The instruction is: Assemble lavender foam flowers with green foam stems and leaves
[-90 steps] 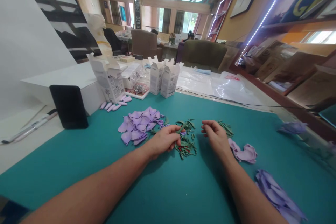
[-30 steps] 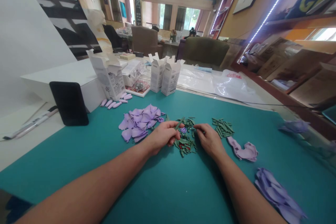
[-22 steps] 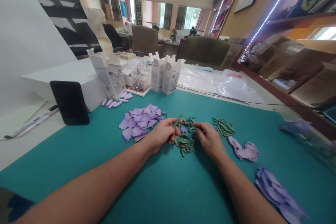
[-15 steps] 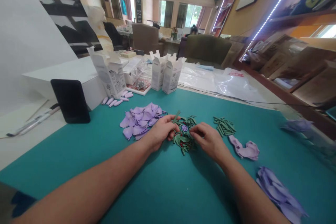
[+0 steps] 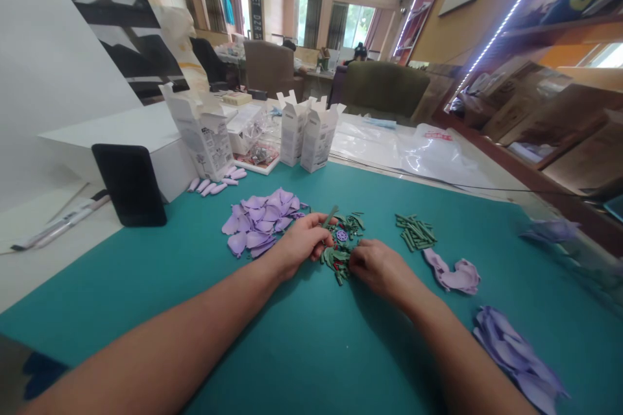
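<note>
My left hand [image 5: 306, 241] is closed on a slim green piece [image 5: 331, 214] that sticks up past its fingertips. Below and to the right of it lies a pile of small green parts [image 5: 335, 258], some leaf-shaped, mixed with bits of red. A purple round part with holes [image 5: 341, 235] sits among them. At the pile's right edge my right hand [image 5: 382, 266] has its fingers pressed together and pointing down; what they hold, if anything, is hidden. Left of my left hand is a heap of lilac petal-shaped pieces [image 5: 263, 220].
Green sticks [image 5: 415, 232], a pale pink cluster [image 5: 455, 274] and a stack of purple petals [image 5: 518, 356] lie on the teal mat [image 5: 302, 350] at right. Small pink pieces [image 5: 214, 187], white boxes [image 5: 318, 139] and a propped black phone-like slab [image 5: 129, 186] stand behind.
My right hand has moved down and slightly towards me along the pile's right edge, with its fingers more curled. The left hand has stayed in place with the green piece.
</note>
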Demonstrator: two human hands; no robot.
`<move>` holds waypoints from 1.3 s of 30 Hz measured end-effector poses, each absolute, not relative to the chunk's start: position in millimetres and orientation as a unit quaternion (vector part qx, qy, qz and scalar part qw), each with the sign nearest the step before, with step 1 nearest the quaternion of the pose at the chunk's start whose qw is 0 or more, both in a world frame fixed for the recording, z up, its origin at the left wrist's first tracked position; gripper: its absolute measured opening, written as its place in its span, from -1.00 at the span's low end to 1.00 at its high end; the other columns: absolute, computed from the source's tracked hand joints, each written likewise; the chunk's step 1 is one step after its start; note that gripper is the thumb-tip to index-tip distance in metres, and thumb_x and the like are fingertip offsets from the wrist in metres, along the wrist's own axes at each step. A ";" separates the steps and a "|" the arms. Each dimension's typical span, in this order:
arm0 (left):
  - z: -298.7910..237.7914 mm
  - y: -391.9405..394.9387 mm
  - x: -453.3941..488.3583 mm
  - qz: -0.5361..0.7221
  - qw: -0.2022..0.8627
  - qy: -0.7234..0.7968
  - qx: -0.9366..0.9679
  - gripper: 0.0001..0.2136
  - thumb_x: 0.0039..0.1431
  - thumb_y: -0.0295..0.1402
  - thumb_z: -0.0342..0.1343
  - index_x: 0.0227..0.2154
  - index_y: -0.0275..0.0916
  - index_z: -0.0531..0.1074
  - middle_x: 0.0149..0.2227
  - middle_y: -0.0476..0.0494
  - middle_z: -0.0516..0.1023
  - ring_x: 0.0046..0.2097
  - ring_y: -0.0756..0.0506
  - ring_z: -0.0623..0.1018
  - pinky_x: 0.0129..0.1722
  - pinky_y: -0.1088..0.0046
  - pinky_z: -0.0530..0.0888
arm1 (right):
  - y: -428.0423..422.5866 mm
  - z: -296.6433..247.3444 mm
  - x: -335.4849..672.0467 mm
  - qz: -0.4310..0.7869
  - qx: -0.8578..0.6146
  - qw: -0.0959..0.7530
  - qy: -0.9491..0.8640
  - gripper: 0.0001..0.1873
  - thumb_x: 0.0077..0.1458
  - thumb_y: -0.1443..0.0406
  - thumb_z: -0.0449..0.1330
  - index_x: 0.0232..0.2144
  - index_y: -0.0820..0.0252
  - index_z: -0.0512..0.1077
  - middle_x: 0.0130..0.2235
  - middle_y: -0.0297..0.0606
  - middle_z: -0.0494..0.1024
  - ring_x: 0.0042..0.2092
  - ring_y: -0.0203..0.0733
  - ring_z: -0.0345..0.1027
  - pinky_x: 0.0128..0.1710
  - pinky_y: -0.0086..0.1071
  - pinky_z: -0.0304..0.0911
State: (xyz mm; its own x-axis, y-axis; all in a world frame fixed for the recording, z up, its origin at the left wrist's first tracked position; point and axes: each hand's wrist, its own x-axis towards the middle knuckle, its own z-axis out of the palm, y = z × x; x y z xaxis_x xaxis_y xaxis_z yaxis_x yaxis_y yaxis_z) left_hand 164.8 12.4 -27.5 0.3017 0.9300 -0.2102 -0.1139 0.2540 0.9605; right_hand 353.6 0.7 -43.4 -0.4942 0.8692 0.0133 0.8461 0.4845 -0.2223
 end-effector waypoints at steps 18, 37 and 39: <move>-27.7 7.5 164.8 0.375 0.620 0.430 0.539 -0.79 0.17 -0.28 -0.02 -0.27 -0.30 0.41 -0.60 0.09 0.33 -0.65 0.14 0.22 -0.65 0.63 0.12 | -4.6 -39.4 343.0 -0.003 -0.526 0.119 -0.842 -0.84 0.01 0.41 0.08 -0.55 0.16 0.40 -0.42 -0.20 0.47 -0.34 -0.12 0.30 -0.35 -0.33 0.11; -20.6 1.6 162.1 0.318 0.534 0.415 0.664 -0.77 0.17 -0.29 -0.02 -0.32 -0.31 0.47 -0.62 0.07 0.26 -0.54 0.04 0.25 -0.51 0.54 0.20 | 4.0 -33.3 347.2 0.460 -0.502 0.512 -0.524 -0.67 -0.21 0.08 0.37 -0.43 0.20 0.51 -0.47 -0.26 0.55 -0.40 -0.19 0.37 -0.34 -0.32 0.29; -20.0 1.3 162.1 0.313 0.522 0.412 0.678 -0.77 0.18 -0.28 -0.03 -0.34 -0.31 0.47 -0.62 0.07 0.25 -0.54 0.03 0.25 -0.50 0.53 0.21 | 2.9 -33.1 346.3 0.466 -0.497 0.517 -0.519 -0.66 -0.20 0.07 0.37 -0.44 0.20 0.51 -0.48 -0.27 0.54 -0.40 -0.19 0.37 -0.35 -0.32 0.28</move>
State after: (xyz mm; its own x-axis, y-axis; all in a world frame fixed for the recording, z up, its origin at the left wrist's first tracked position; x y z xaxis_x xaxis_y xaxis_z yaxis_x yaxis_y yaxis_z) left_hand 162.1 1.3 -20.0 0.4642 0.8857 -0.0065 0.2327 -0.1149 0.9658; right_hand 346.3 2.9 -33.1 0.0275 0.9969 0.0734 0.0338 0.0725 -0.9968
